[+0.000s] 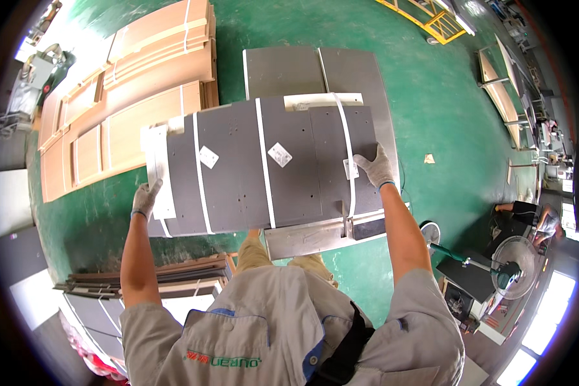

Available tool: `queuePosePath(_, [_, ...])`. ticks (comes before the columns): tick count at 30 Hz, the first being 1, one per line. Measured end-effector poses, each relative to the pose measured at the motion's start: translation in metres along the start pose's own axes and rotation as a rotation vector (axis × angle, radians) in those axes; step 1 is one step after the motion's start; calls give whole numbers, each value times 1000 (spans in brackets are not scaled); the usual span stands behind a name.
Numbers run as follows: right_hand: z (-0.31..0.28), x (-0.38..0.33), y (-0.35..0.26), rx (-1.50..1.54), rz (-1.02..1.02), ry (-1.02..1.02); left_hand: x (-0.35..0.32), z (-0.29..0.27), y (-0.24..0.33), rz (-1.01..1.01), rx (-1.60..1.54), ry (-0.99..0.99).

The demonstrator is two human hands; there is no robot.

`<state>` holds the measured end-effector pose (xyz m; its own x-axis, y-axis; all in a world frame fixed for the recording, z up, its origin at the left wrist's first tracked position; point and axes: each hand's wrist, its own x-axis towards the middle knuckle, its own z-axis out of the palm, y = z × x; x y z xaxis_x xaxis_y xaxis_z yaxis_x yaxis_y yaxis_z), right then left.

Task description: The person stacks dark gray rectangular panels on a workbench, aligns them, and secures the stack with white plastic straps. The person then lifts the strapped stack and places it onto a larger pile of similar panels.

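A long bundle of dark grey panels point(238, 167), bound with white straps, stretches across in front of me. White labels point(279, 154) are stuck on its upper face, and several small holes dot it. My left hand point(146, 198), in a pale knit glove, grips the bundle's left end beside a white strip point(161, 170). At the right end my right hand point(376, 166), gloved alike, has its thumb on the face and its fingers over the edge. Under and behind the bundle lies a stack of larger grey panels point(283, 71). Whether the bundle rests on it I cannot tell.
Strapped brown boards point(141, 122) are stacked at the left. More panels point(96, 309) lean near my left side. A metal-edged piece point(302, 241) sits by my legs. To the right are a standing fan point(511, 270), a crouching person point(527, 215) and a rack point(505, 93). A yellow cart point(441, 26) stands behind.
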<state>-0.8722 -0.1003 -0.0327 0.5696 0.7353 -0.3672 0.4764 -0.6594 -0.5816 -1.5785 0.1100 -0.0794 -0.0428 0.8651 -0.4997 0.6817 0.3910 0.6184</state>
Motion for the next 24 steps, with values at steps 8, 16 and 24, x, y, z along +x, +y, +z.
queuePosePath(8, [21,16,15,-77,-52,91,26,1,21,-61,-19,-118])
queuePosePath(16, [16,11,-4,-113,26,115,40,13,8,-156,-78,-102])
queuePosePath(24, [-3,-7,-31,-114,100,127,50,25,1,-260,-95,-239])
